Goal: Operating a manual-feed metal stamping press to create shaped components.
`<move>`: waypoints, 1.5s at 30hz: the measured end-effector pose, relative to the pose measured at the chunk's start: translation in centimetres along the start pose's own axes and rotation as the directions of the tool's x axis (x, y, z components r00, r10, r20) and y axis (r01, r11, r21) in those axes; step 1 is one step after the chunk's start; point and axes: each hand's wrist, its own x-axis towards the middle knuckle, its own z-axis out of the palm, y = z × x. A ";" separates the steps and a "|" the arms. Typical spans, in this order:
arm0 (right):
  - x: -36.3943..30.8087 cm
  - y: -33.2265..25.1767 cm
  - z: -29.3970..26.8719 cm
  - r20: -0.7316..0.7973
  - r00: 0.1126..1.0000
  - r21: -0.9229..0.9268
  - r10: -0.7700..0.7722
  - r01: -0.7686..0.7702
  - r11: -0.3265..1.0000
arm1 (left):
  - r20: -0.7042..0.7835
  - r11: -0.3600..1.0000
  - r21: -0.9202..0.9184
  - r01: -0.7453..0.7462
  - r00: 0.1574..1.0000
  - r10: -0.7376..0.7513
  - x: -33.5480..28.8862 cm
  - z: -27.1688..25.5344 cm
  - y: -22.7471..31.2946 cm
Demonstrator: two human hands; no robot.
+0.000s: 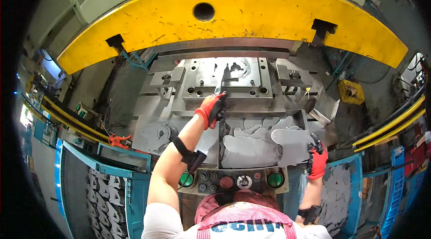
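Observation:
My left hand (213, 109), in a red and black glove, is closed round a slim tool with a pale shaft (219, 87) and a dark far end. Its exact kind is unclear. The tool reaches over the steel die (204, 81), which has holes and a shaped recess. At the right, my gloved right hand (317, 157) grips the edge of a flat grey metal blank (292, 144). That blank lies partly over the right side of a metal tray (219, 149), where several similar metal blanks (251, 148) are piled.
A yellow press ram (260, 10) spans above the die. Nearest me is a control panel (233, 174) with green and red buttons. A formed plate (155, 136) lies left of the tray. Blue bins with metal parts (107, 194) flank me; a yellow crate (351, 92) stands right.

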 end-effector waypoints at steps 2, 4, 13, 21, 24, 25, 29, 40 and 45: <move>-0.2 3.1 0.8 0.050 0.998 0.011 -0.045 0.045 0.999 | 0.000 0.990 -0.134 -0.054 0.998 0.055 -0.9 -0.1 -0.3; -0.2 6.4 0.3 0.075 0.997 0.023 -0.021 0.019 1.000 | -0.044 0.954 -0.281 -0.104 0.994 0.095 -3.6 -0.2 -0.8; -1.3 0.5 6.7 -0.005 0.997 0.088 -0.073 0.073 0.993 | -0.483 0.938 -0.246 -0.245 0.870 0.100 -18.2 -8.5 -13.3; 2.1 -0.8 12.8 0.053 0.999 0.085 -0.009 0.005 0.996 | -0.120 0.748 -0.662 0.042 0.980 -0.161 -14.7 -20.7 -28.0; 9.2 1.3 14.5 0.089 0.992 0.138 -0.092 0.080 0.987 | 0.143 0.456 -0.888 0.058 0.978 0.153 -14.2 -19.2 -26.4; 9.0 -1.7 18.6 0.107 0.994 0.119 0.017 -0.030 0.992 | 0.007 0.518 -0.848 -0.114 0.974 0.226 -14.9 -20.6 -29.1; 17.0 -0.9 25.8 0.074 0.971 0.080 -0.229 0.223 0.971 | -0.104 0.282 -0.942 -0.181 0.958 0.267 -15.8 -17.2 -26.4; 19.9 -3.3 31.4 0.147 0.958 -0.908 -0.246 0.230 0.351 | -0.327 0.570 -0.779 -0.261 0.945 -0.014 -21.8 -14.5 -30.2; 15.9 -5.4 30.4 0.337 0.924 -0.883 -0.180 0.377 0.278 | -0.471 0.720 -0.682 -0.130 0.831 -0.296 -17.9 -16.2 -35.2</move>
